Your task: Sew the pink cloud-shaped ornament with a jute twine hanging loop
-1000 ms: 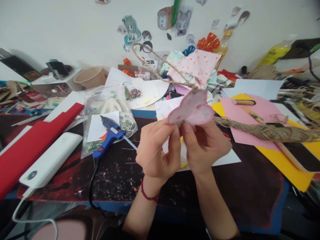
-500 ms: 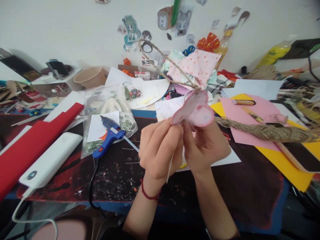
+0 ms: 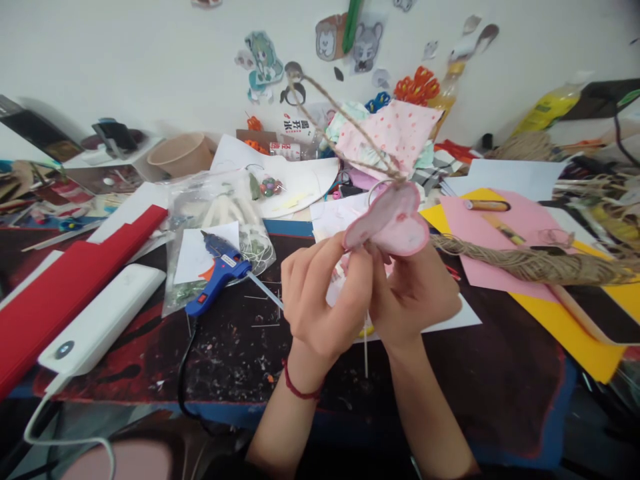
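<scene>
Both my hands are raised over the dark table, fingertips together at the lower edge of a pink heart-shaped paper piece (image 3: 395,217) with a darker pink rim. My left hand (image 3: 325,293) pinches at that edge; a red cord bracelet (image 3: 300,387) circles its wrist. My right hand (image 3: 410,293) is closed around the lower part, partly behind the heart. A loop of twine (image 3: 345,127) rises from a metal ring at the heart's top. Below the fingers hangs a thin pale string or stick (image 3: 366,347); its upper end is hidden.
To the left lie a blue glue gun (image 3: 220,270), a white power bank (image 3: 103,320) and a long red box (image 3: 75,287). On the right are a twine bundle (image 3: 540,265), pink paper (image 3: 485,247) and a phone (image 3: 600,307). Dotted fabric (image 3: 395,130) is piled behind.
My left fingers have shifted and opened into a rounder pinch. The pale string or stick has swung right and hangs nearly straight down. The heart and twine loop have moved slightly.
</scene>
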`<action>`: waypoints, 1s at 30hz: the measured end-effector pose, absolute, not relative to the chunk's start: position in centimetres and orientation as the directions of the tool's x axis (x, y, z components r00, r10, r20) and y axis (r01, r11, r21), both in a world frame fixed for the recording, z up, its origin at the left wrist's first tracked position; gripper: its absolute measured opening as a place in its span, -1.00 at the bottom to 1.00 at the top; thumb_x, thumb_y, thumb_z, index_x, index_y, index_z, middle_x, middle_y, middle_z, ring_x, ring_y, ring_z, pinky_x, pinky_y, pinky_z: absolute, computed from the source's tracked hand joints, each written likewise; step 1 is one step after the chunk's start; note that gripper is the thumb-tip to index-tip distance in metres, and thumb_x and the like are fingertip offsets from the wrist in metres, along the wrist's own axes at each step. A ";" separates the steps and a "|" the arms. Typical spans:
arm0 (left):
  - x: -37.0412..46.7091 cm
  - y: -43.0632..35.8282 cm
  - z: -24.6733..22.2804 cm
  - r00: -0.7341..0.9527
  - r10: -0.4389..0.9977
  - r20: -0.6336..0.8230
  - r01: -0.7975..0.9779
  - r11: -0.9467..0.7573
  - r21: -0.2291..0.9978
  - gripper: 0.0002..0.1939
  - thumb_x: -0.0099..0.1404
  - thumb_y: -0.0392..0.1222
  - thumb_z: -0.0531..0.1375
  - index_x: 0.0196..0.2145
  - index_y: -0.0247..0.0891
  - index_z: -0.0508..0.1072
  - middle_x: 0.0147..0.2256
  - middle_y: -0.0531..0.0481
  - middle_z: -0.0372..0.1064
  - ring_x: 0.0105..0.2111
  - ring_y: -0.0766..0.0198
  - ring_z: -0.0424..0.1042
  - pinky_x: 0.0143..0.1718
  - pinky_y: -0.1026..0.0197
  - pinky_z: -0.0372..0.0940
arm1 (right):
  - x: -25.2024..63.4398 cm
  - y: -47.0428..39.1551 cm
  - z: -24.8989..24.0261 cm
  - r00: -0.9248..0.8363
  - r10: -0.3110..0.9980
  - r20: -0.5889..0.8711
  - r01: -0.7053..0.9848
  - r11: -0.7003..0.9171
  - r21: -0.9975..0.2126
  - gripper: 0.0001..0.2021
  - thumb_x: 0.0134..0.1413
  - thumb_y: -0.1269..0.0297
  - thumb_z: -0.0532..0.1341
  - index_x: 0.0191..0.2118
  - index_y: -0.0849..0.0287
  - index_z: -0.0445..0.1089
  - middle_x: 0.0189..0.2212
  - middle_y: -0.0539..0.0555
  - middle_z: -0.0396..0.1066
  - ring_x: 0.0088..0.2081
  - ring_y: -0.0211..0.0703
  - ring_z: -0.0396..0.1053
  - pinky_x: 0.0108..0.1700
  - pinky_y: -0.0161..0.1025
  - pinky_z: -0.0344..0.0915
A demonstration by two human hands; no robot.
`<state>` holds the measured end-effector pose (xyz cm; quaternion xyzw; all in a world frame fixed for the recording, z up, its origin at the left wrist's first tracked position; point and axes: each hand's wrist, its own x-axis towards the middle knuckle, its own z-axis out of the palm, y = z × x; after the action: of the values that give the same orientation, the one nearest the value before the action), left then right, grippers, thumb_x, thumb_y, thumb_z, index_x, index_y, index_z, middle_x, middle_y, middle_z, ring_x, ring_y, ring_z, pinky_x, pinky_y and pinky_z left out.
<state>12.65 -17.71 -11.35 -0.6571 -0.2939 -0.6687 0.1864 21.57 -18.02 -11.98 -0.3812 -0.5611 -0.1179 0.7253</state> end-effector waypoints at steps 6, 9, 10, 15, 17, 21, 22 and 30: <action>12.5 -18.3 -11.1 0.005 0.105 0.994 0.712 -0.699 0.070 -0.86 0.24 -0.42 0.31 -0.23 -0.31 0.53 -0.19 -0.23 0.58 -0.20 0.07 0.59 -0.24 0.05 0.46 | 21.3 -17.8 -12.5 0.423 0.303 0.854 0.522 0.689 -0.503 -0.85 0.10 0.46 0.31 -0.25 0.05 0.48 -0.50 -0.08 0.37 -0.50 -0.26 0.31 -0.45 -0.23 0.26; 12.4 -18.3 -11.2 0.004 0.117 0.993 0.704 -0.706 0.080 -0.86 0.26 -0.42 0.28 -0.22 -0.29 0.52 -0.17 -0.21 0.59 -0.17 0.06 0.59 -0.21 0.03 0.47 | 21.4 -17.8 -12.6 0.420 0.303 0.855 0.534 0.679 -0.503 -0.86 0.10 0.46 0.33 -0.28 0.04 0.48 -0.53 -0.09 0.36 -0.52 -0.28 0.28 -0.46 -0.25 0.25; 12.4 -18.3 -11.2 0.001 0.117 0.993 0.702 -0.707 0.083 -0.86 0.27 -0.42 0.27 -0.22 -0.27 0.52 -0.17 -0.18 0.59 -0.17 0.08 0.59 -0.21 0.03 0.47 | 21.4 -17.8 -12.6 0.424 0.299 0.855 0.533 0.680 -0.503 -0.86 0.10 0.46 0.33 -0.27 0.05 0.49 -0.51 -0.09 0.38 -0.51 -0.28 0.30 -0.45 -0.24 0.26; 12.4 -18.1 -11.3 -0.011 0.127 0.992 0.689 -0.718 0.100 -0.87 0.27 -0.39 0.29 -0.25 -0.20 0.51 -0.20 -0.12 0.59 -0.21 0.12 0.60 -0.23 0.05 0.48 | 21.5 -17.9 -12.6 0.423 0.292 0.858 0.526 0.692 -0.495 -0.79 0.10 0.46 0.32 -0.17 0.01 0.52 -0.43 -0.06 0.46 -0.45 -0.22 0.39 -0.39 -0.20 0.33; 12.4 -18.0 -11.2 -0.006 0.116 0.993 0.680 -0.728 0.089 -0.87 0.26 -0.39 0.29 -0.26 -0.22 0.51 -0.20 -0.14 0.59 -0.21 0.10 0.59 -0.25 0.05 0.48 | 21.5 -18.0 -12.5 0.417 0.301 0.858 0.530 0.686 -0.498 -0.81 0.09 0.47 0.33 -0.20 0.02 0.52 -0.47 -0.07 0.42 -0.47 -0.24 0.35 -0.41 -0.22 0.31; 12.4 -18.0 -11.2 -0.006 0.113 0.994 0.692 -0.716 0.086 -0.87 0.27 -0.40 0.28 -0.24 -0.22 0.51 -0.21 -0.13 0.59 -0.21 0.12 0.59 -0.25 0.05 0.49 | 21.5 -18.2 -12.3 0.423 0.314 0.850 0.552 0.655 -0.516 -0.83 0.13 0.43 0.31 -0.21 -0.02 0.50 -0.49 -0.09 0.41 -0.48 -0.25 0.35 -0.41 -0.22 0.32; 12.4 -18.1 -11.2 -0.005 0.122 0.992 0.698 -0.710 0.091 -0.87 0.28 -0.39 0.27 -0.24 -0.21 0.51 -0.21 -0.12 0.59 -0.20 0.13 0.59 -0.23 0.06 0.49 | 21.5 -18.2 -12.3 0.413 0.312 0.856 0.563 0.651 -0.509 -0.83 0.13 0.42 0.31 -0.21 -0.03 0.50 -0.48 -0.09 0.42 -0.48 -0.25 0.36 -0.41 -0.22 0.32; 12.4 -18.2 -11.2 0.015 0.131 0.991 0.685 -0.724 0.085 -0.79 0.19 -0.49 0.31 -0.23 -0.29 0.54 -0.20 -0.16 0.57 -0.20 0.10 0.59 -0.23 0.08 0.46 | 21.7 -17.9 -12.1 0.355 0.285 0.890 0.569 0.689 -0.448 -0.86 0.09 0.47 0.32 -0.26 0.07 0.47 -0.51 -0.08 0.36 -0.48 -0.25 0.29 -0.47 -0.24 0.24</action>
<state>12.40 -18.17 -11.18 -0.6780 -0.3007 -0.6341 0.2186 21.69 -17.94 -12.13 -0.3821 -0.5593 -0.0973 0.7292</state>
